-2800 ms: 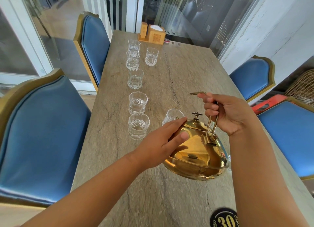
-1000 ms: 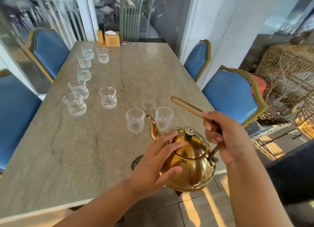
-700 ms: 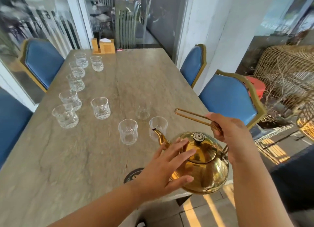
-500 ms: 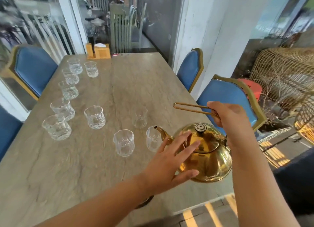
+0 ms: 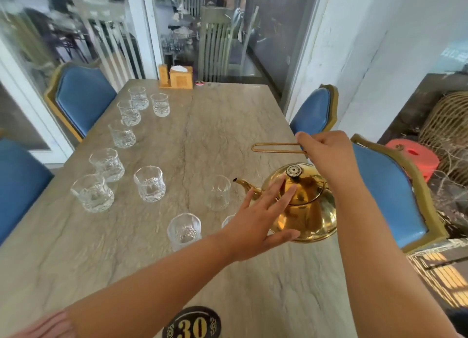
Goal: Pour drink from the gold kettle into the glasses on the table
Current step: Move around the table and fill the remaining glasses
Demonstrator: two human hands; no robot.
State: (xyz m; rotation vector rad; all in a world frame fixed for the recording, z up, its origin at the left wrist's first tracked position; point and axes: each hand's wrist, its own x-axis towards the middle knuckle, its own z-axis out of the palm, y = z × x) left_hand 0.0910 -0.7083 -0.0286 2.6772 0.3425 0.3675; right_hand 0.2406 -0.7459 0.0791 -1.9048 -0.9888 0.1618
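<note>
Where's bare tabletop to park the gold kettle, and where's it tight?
Free: table middle and far right, from the left row of glasses to the napkin holder; also the near strip between nearest glass and number disc. Crowded: left edge, and around the gold kettle spout.
</note>
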